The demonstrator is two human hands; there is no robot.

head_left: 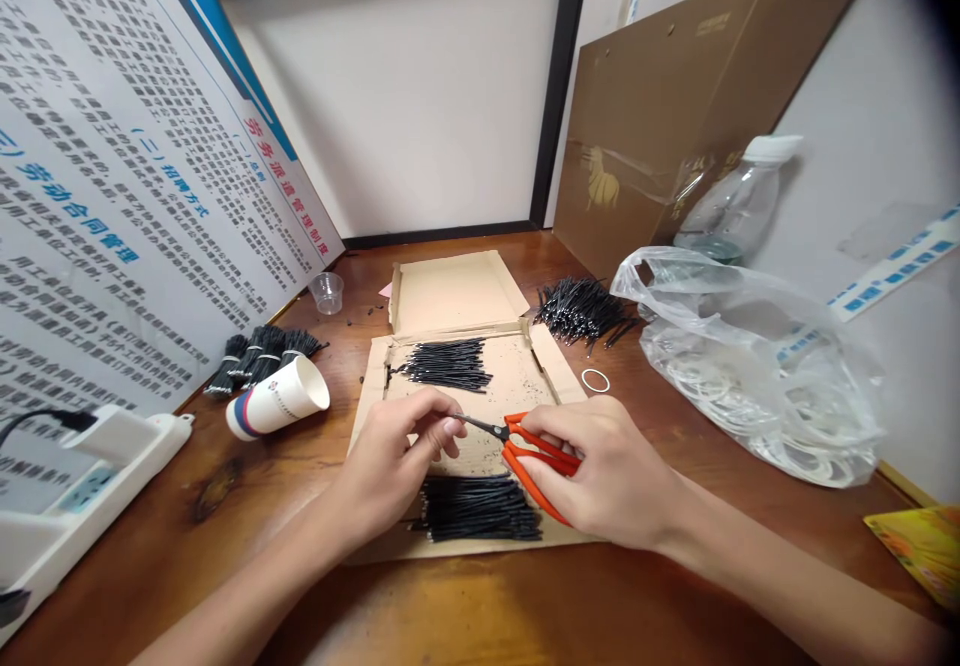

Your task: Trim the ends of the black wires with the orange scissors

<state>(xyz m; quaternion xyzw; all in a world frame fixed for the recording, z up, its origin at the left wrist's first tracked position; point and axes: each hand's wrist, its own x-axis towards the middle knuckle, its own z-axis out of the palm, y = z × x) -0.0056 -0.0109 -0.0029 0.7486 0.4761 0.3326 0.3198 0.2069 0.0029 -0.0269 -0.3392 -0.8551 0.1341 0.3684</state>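
Observation:
A pair of scissors (540, 456) with orange handles is in my right hand (611, 461), fingers through the loops. Its dark blades point left and their tips reach the fingertips of my left hand (401, 451). The left thumb and forefinger are pinched together; whatever is between them is too small to make out. Both hands are over an opened cardboard box (517, 371). Beyond them lies a row of short black wires (446, 364). A second pile of black wires (480, 508) lies on the cardboard nearer to me, below the hands.
Loose black wires (581, 308) are heaped at the back right, near a white ring (595, 381). A plastic bag (757, 386) of white rings and a bottle (731, 206) stand right. Left are tied wire bundles (262, 354), a paper cup (277, 399), a clear cup (327, 293) and a power strip (97, 486).

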